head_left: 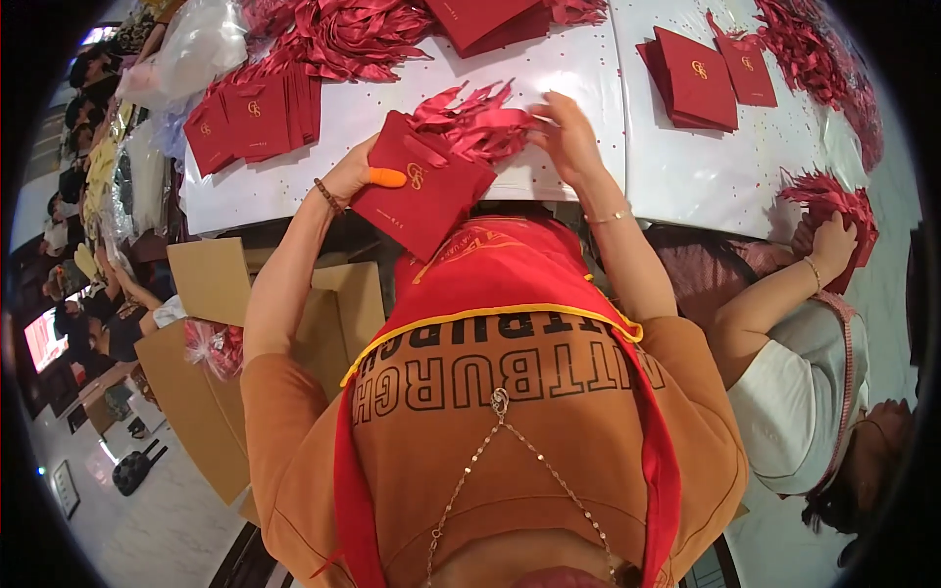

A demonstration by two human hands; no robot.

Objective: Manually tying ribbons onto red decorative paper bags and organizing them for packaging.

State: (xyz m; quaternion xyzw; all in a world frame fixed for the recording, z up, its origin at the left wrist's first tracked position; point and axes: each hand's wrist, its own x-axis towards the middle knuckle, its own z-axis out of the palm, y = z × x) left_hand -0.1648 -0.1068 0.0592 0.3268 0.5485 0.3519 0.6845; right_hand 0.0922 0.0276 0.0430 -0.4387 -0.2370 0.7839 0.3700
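My left hand [357, 176], with an orange cover on its thumb, is closed on a stack of small red paper gift bags [412, 191] with a gold emblem on the front. The stack is tilted over the table's near edge, in front of my red apron. Loose red ribbon handles [480, 122] fan out from the tops of the bags toward the right. At the ends of those ribbons is my right hand [569, 137], its fingers apart and bent toward them. Whether a fingertip touches a ribbon I cannot make out.
The white table [578, 59] is dotted with small specks. Left lies a row of red bags [260, 118]; behind it, a heap of red ribbons [343, 44]. More bags [691, 78] stand right. A seated co-worker [794, 392] holds similar bags. An open cardboard box [196, 382] stands beside me.
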